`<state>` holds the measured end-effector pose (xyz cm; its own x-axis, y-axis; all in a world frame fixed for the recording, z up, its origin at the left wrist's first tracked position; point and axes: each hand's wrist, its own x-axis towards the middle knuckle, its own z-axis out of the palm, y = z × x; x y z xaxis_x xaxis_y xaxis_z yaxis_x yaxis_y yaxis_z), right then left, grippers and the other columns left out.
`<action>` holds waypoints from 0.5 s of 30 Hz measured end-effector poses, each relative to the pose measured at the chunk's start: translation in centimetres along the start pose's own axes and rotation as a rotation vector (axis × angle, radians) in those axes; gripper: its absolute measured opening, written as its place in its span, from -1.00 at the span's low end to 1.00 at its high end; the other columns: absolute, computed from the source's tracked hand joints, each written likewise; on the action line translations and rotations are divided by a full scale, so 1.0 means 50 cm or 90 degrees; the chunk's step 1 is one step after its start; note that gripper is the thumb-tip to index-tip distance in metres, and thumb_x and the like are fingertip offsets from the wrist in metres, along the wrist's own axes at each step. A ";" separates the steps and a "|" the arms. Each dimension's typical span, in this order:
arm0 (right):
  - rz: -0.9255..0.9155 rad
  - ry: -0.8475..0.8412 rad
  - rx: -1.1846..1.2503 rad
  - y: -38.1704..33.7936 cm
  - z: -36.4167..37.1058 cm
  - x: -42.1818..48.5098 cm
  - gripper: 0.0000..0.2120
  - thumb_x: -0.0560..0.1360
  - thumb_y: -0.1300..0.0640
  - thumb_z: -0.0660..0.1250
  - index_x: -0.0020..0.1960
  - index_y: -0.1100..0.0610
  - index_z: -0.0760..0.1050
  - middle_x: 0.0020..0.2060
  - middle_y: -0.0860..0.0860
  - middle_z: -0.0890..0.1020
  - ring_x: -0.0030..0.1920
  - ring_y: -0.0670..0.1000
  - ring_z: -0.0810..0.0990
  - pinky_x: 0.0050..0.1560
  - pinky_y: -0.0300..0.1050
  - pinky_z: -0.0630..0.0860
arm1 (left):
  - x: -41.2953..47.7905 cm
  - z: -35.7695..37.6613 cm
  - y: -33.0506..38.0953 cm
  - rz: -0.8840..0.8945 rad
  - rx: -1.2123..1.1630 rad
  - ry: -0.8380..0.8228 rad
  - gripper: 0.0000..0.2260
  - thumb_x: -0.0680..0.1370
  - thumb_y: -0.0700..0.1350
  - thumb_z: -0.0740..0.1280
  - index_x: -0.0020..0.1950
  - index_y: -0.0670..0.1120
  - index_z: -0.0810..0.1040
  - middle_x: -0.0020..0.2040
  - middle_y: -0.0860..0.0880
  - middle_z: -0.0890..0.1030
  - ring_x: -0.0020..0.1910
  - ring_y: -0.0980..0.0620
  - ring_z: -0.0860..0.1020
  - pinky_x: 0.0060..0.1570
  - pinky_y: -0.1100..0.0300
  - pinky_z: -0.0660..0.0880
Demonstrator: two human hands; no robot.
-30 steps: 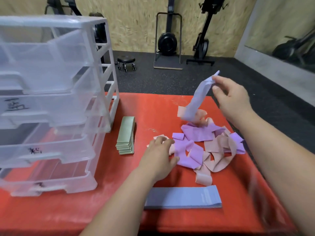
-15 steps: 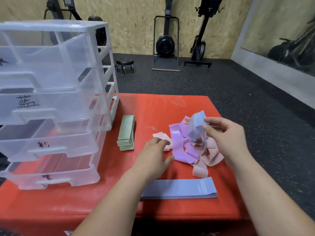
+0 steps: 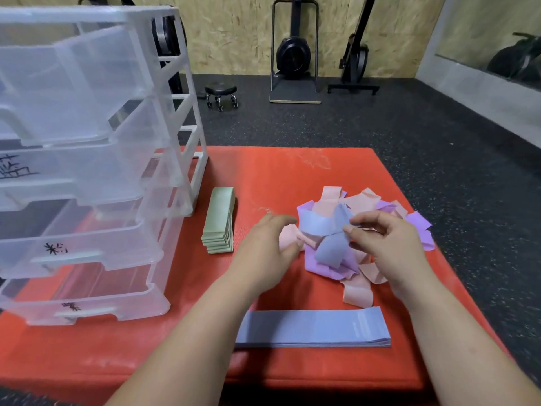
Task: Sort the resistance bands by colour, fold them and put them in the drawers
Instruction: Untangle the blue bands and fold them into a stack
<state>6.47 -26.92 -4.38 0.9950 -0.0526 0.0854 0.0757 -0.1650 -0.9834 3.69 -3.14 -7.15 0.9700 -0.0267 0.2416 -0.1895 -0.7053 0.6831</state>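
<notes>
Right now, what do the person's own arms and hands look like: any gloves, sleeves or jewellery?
Nothing is worn. The left hand and the right hand are both bare, with no gloves, and no rings show. The forearms are bare too: no sleeves, watch, bracelet or markings show as far up as the picture reaches.

Left hand point(image 3: 263, 247) relaxed, right hand point(image 3: 386, 244) pinching band point(image 3: 316, 227)
</notes>
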 end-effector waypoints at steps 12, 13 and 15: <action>-0.034 -0.219 0.053 -0.021 0.017 -0.027 -0.76 0.52 0.37 0.48 0.12 0.15 0.57 -0.09 0.04 0.74 -0.07 -0.01 0.73 -0.06 -0.22 0.63 | 0.011 0.011 0.055 0.015 -0.301 -0.005 -0.68 0.59 -0.13 0.52 0.32 0.09 0.64 0.11 0.06 0.69 -0.09 0.10 0.67 -0.02 0.08 0.65; -0.015 -0.251 0.021 -0.015 0.018 -0.029 -0.78 0.53 0.35 0.48 0.11 0.14 0.58 -0.08 0.06 0.74 -0.07 0.00 0.74 -0.12 -0.26 0.61 | 0.009 0.014 0.046 -0.003 -0.272 -0.010 -0.74 0.58 -0.17 0.52 0.23 0.06 0.68 0.03 0.05 0.70 -0.17 0.13 0.64 -0.08 0.12 0.63; -0.008 -0.270 -0.068 -0.003 0.019 -0.027 -0.84 0.54 0.29 0.49 0.07 0.10 0.63 -0.08 0.00 0.75 -0.10 -0.05 0.73 -0.24 -0.33 0.55 | 0.003 0.018 0.023 -0.022 -0.193 -0.020 -0.80 0.54 -0.23 0.50 0.08 0.03 0.70 -0.10 0.08 0.67 -0.25 0.20 0.57 -0.14 0.24 0.54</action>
<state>5.17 -25.91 -4.50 0.9347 0.3555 0.0025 0.1036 -0.2657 -0.9585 3.73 -4.60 -6.94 0.9800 -0.0310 0.1965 -0.1883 -0.4622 0.8666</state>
